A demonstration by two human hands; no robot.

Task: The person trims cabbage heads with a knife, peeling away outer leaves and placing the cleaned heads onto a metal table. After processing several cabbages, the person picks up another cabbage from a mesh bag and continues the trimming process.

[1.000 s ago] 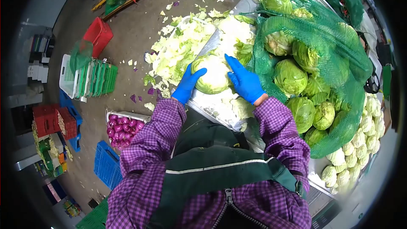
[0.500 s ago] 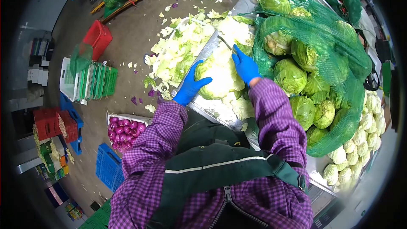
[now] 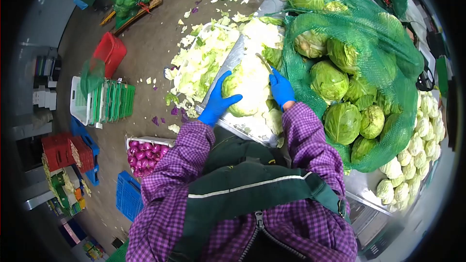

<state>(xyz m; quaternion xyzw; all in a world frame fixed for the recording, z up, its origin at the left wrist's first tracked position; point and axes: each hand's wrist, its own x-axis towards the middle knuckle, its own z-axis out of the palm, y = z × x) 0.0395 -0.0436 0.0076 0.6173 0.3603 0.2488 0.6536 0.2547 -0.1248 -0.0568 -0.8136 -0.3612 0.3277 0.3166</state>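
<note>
My left hand [image 3: 217, 101], in a blue glove, grips the left side of a pale cabbage [image 3: 246, 92], thumb and fingers apart around it. Against the cabbage's right side is my right hand [image 3: 282, 89], also blue-gloved, its fingers closed round a knife. The thin, curved knife blade [image 3: 263, 61] points up and to the left over the cabbage; its handle is hidden in the glove. Cut leaves lie around the cabbage on the metal table [image 3: 233, 53]. To the right, a green mesh sack [image 3: 303, 85] holds several whole green cabbages [image 3: 330, 81].
A heap of trimmed leaves [image 3: 201, 60] lies beyond the table's left edge. Trimmed pale cabbages [image 3: 410, 170] are piled at the table's right end. On the floor to the left are a crate of purple onions [image 3: 145, 155], a blue crate [image 3: 127, 196] and a red bin [image 3: 109, 53].
My right hand and the knife have moved down, closer to the cabbage's right side. My left hand keeps its hold on the cabbage. The whole view has shifted slightly.
</note>
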